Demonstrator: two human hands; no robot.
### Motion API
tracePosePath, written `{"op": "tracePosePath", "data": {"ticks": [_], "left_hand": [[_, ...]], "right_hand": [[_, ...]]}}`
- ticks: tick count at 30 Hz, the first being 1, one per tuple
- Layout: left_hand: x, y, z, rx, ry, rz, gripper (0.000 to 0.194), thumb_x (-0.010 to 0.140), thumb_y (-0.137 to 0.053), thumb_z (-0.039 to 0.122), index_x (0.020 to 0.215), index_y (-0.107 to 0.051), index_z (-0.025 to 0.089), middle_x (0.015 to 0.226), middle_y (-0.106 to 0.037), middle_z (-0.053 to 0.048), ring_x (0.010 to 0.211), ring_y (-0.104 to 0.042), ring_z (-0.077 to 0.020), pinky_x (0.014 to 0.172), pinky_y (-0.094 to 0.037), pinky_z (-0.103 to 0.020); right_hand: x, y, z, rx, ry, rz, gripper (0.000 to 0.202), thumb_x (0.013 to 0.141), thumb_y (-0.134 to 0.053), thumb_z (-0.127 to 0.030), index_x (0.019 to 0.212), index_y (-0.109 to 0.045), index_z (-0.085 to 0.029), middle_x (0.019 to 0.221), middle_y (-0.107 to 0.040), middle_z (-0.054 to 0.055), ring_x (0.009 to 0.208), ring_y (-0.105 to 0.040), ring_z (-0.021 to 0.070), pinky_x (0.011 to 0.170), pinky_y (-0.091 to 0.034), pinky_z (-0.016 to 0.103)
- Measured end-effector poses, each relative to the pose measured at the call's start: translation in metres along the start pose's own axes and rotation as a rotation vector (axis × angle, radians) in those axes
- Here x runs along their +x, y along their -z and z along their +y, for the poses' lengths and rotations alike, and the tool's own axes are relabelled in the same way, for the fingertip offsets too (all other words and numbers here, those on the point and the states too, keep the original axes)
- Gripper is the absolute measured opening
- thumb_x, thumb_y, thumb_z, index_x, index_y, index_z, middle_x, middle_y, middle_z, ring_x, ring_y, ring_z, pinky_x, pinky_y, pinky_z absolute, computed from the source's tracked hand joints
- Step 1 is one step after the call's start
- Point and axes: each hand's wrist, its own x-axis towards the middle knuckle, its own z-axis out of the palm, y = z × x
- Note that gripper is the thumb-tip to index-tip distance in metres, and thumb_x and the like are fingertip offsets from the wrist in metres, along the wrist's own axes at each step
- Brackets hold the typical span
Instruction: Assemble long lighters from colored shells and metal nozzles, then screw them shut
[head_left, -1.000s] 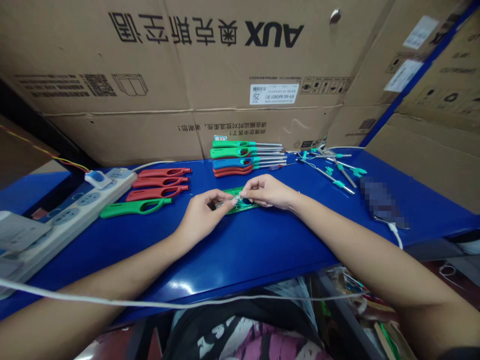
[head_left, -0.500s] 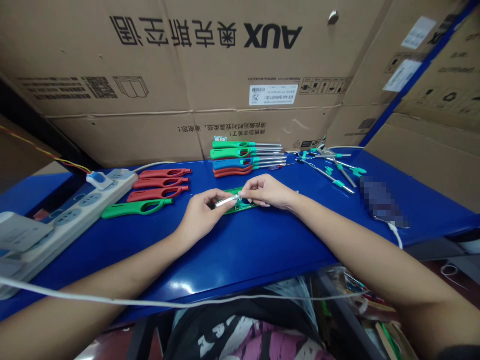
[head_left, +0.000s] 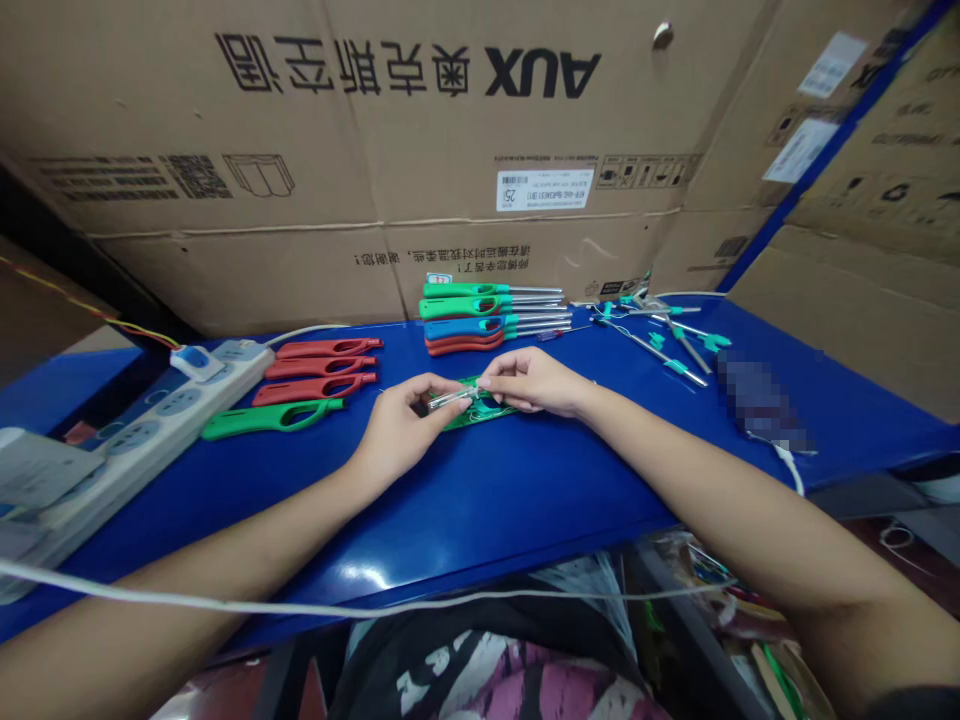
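My left hand (head_left: 405, 420) is closed, with a small clear, silvery tube (head_left: 446, 400) pinched between thumb and fingers. The fingertips of my right hand (head_left: 536, 382) press together at the tube's right end; whatever small part they grip is too small to make out. Under both hands lies a green lighter casing (head_left: 480, 414), opened flat side up on the table and partly covered by my fingers. To the left rest several red lighter casings (head_left: 315, 390) and a green one (head_left: 262, 420).
Stacked lighters (head_left: 465, 325) with metal rods lie behind my hands, beside a small screwdriver (head_left: 551, 335). Loose metal rods with green parts (head_left: 660, 350) spread to the right. A power strip (head_left: 150, 430) stands left, and a white cable (head_left: 300, 606) crosses in front of me.
The tube has turned slightly in my left fingers, and my right fingertips have shifted a little at its end. Everything else on the table has stayed put.
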Motion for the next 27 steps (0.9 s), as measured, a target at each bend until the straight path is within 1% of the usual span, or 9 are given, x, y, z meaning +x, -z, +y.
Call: {"op": "tracePosePath", "data": {"ticks": [4,8,13,16,19,21,25,27], "left_hand": [[0.0002,0.0002,0.0009,0.013,0.013,0.0,0.042,0.076,-0.077,0.05,0.096,-0.075,0.015,0.087,-0.076,-0.008,0.069,-0.06,-0.0174,0.064,-0.044,-0.028],[0.0001,0.0013,0.0008,0.024,0.02,0.001,0.042,0.076,-0.076,0.051,0.097,-0.076,0.015,0.088,-0.076,-0.009,0.071,-0.061,-0.0186,0.065,-0.045,-0.029],[0.0003,-0.0011,0.0011,0.005,0.031,0.001,0.042,0.075,-0.077,0.051,0.095,-0.077,0.014,0.086,-0.076,-0.009,0.07,-0.061,-0.0179,0.063,-0.044,-0.028],[0.0007,-0.0045,0.0003,-0.026,0.028,0.01,0.042,0.073,-0.078,0.051,0.092,-0.078,0.014,0.081,-0.075,-0.007,0.064,-0.058,-0.0155,0.059,-0.041,-0.026],[0.0019,-0.0069,-0.001,-0.01,0.024,0.034,0.043,0.071,-0.079,0.051,0.09,-0.079,0.013,0.071,-0.072,-0.005,0.057,-0.053,-0.0131,0.053,-0.036,-0.025],[0.0033,-0.0076,-0.0015,0.001,0.028,0.035,0.043,0.071,-0.079,0.052,0.09,-0.079,0.013,0.068,-0.071,-0.005,0.056,-0.052,-0.0128,0.052,-0.034,-0.025],[0.0066,-0.0069,-0.0011,-0.001,0.021,-0.009,0.044,0.073,-0.077,0.053,0.095,-0.079,0.014,0.08,-0.076,-0.007,0.063,-0.059,-0.016,0.058,-0.041,-0.026],[0.0069,-0.005,0.0001,0.037,-0.005,-0.026,0.043,0.076,-0.076,0.054,0.096,-0.079,0.016,0.086,-0.077,-0.007,0.07,-0.063,-0.0178,0.063,-0.045,-0.027]], "right_hand": [[0.0001,0.0007,0.0012,-0.023,0.016,0.007,0.028,0.078,-0.079,-0.037,0.082,-0.065,-0.012,0.059,-0.062,-0.004,0.035,-0.039,0.0008,0.029,-0.023,0.014],[-0.0004,-0.0009,-0.0009,-0.049,0.021,0.017,0.028,0.079,-0.077,-0.038,0.08,-0.065,-0.013,0.059,-0.062,-0.004,0.034,-0.04,0.0013,0.028,-0.024,0.015],[-0.0007,-0.0022,-0.003,-0.064,-0.004,0.019,0.029,0.079,-0.079,-0.036,0.074,-0.062,-0.014,0.053,-0.057,-0.006,0.034,-0.038,0.0017,0.028,-0.025,0.015],[0.0008,-0.0026,-0.0011,-0.065,-0.007,0.036,0.03,0.078,-0.08,-0.036,0.072,-0.061,-0.013,0.052,-0.057,-0.006,0.034,-0.039,0.0014,0.028,-0.025,0.014],[0.0029,-0.0028,0.0011,-0.071,0.003,0.056,0.032,0.074,-0.084,-0.035,0.071,-0.06,-0.012,0.051,-0.057,-0.007,0.033,-0.039,0.001,0.029,-0.026,0.014],[0.0035,-0.0025,0.0011,-0.073,0.009,0.064,0.032,0.074,-0.084,-0.034,0.071,-0.06,-0.012,0.051,-0.057,-0.007,0.034,-0.039,0.0011,0.029,-0.026,0.013],[0.0019,0.0004,-0.0026,-0.042,0.0,0.035,0.03,0.078,-0.081,-0.033,0.072,-0.061,-0.012,0.053,-0.059,-0.005,0.034,-0.039,0.0011,0.029,-0.026,0.013],[0.001,0.0027,-0.0047,-0.036,-0.009,-0.004,0.029,0.084,-0.076,-0.034,0.072,-0.061,-0.012,0.049,-0.057,-0.006,0.033,-0.037,0.0009,0.03,-0.026,0.012]]}}
